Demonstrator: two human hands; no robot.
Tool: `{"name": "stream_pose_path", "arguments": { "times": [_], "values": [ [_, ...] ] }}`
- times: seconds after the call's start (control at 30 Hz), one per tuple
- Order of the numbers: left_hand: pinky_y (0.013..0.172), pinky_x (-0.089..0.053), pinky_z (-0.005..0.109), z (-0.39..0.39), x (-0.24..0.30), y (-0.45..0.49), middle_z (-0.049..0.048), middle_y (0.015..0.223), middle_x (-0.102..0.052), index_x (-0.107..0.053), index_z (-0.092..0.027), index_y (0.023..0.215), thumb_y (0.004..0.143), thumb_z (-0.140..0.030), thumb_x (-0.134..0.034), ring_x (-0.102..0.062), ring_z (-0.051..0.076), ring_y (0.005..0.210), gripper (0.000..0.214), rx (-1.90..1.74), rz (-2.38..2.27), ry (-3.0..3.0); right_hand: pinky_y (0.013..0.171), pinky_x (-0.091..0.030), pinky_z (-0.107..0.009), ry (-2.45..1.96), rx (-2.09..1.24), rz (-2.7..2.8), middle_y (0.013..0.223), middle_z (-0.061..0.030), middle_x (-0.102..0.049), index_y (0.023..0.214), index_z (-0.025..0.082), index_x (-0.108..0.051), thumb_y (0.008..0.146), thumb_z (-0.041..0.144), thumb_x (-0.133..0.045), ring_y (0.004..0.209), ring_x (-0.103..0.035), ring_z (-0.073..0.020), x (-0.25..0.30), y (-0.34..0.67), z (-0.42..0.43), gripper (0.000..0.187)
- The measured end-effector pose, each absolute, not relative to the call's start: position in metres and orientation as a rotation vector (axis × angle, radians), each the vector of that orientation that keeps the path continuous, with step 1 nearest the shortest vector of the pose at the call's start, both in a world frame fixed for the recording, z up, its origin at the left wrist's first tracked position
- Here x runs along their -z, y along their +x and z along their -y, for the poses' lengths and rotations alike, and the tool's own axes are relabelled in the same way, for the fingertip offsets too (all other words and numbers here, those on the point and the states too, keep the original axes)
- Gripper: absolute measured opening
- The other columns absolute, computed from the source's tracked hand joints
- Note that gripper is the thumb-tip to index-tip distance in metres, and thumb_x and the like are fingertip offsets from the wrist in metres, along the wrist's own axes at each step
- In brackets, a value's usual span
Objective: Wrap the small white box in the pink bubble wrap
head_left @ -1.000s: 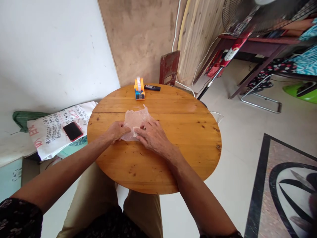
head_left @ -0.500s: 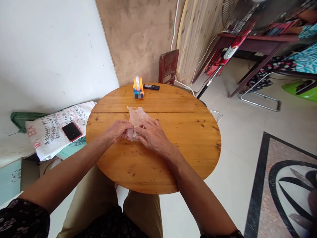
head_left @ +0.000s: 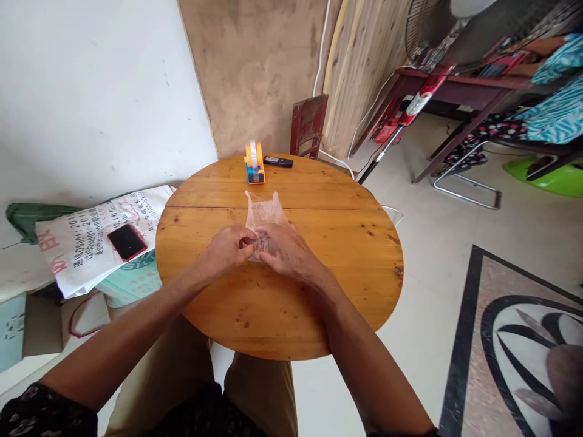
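Observation:
A thin clear plastic bag point(head_left: 263, 213) lies on the round wooden table point(head_left: 337, 267), folded narrow, its handles pointing away from me. My left hand point(head_left: 226, 248) pinches the bag's near end from the left, fingers closed. My right hand point(head_left: 285, 249) grips the same end from the right, fingers curled on the plastic. The two hands meet at the middle of the table.
An orange and blue tape dispenser point(head_left: 254, 163) and a dark remote-like device point(head_left: 278, 161) sit at the table's far edge. A red chair point(head_left: 308, 124) stands behind. A printed sack point(head_left: 86, 240) with a dark phone point(head_left: 126, 241) lies at the left. A standing fan point(head_left: 437, 48) is at the right.
The bag, spread flat and wide a second ago, has been gathered into a narrow strip. Both hands have drawn together at its near end.

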State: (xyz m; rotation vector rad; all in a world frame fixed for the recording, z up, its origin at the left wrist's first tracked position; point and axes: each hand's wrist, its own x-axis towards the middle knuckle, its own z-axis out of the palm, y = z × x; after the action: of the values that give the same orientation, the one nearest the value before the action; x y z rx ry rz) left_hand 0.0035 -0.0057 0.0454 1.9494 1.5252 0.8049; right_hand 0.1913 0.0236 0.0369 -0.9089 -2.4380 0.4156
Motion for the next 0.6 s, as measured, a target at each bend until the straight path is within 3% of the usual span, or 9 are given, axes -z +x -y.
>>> {"name": "stream_pose_path", "arguments": {
  "times": [0.07,0.2,0.33,0.47,0.6],
  "values": [
    [0.066,-0.048,0.027,0.009,-0.036,0.007,0.0030,0.079,-0.064,-0.072,-0.020,0.083,0.079,-0.025,-0.059,-0.058,0.015,0.069,0.015,-0.863,-1.621,2.112,0.096,-0.040,-0.041,-0.920,-0.485,2.383,0.117,-0.0079,-0.069,0.118,0.021,-0.059,0.082,0.025,-0.064,0.109,-0.061,-0.0255,-0.038,0.198,-0.026,0.036],
    [0.083,-0.049,0.034,0.011,-0.022,0.009,0.0088,0.097,-0.066,-0.071,-0.019,0.085,0.083,-0.020,-0.057,-0.062,0.022,0.091,0.014,-1.044,-1.577,2.385,0.091,-0.046,-0.041,-1.061,-0.501,2.284,0.111,-0.0085,-0.071,0.111,0.020,-0.063,0.077,0.020,-0.062,0.103,-0.063,-0.0254,-0.036,0.213,-0.038,0.033],
    [0.086,-0.050,0.035,0.010,-0.014,0.011,0.0099,0.098,-0.068,-0.070,-0.018,0.087,0.085,-0.014,-0.054,-0.061,0.022,0.093,0.017,-1.133,-1.493,2.490,0.081,-0.051,-0.039,-1.289,-0.459,2.095,0.107,-0.0115,-0.069,0.106,0.017,-0.064,0.077,0.024,-0.062,0.092,-0.064,-0.0245,-0.035,0.222,-0.049,0.031],
    [0.086,-0.051,0.036,0.008,-0.009,0.009,0.0105,0.102,-0.069,-0.070,-0.018,0.091,0.088,-0.013,-0.052,-0.061,0.023,0.097,0.018,-1.181,-1.399,2.486,0.078,-0.052,-0.041,-1.553,-0.462,1.953,0.118,-0.0168,-0.065,0.121,0.015,-0.059,0.074,0.039,-0.070,0.093,-0.064,-0.0271,-0.039,0.227,-0.049,0.054],
    [0.089,-0.051,0.037,0.006,-0.007,0.007,0.0105,0.104,-0.071,-0.070,-0.018,0.091,0.089,-0.013,-0.051,-0.063,0.022,0.098,0.020,-1.195,-1.324,2.514,0.076,-0.051,-0.040,-1.733,-0.667,1.934,0.108,-0.0166,-0.068,0.132,0.010,-0.051,0.074,0.048,-0.071,0.087,-0.066,-0.0275,-0.038,0.232,-0.038,0.073]
  ]
}}
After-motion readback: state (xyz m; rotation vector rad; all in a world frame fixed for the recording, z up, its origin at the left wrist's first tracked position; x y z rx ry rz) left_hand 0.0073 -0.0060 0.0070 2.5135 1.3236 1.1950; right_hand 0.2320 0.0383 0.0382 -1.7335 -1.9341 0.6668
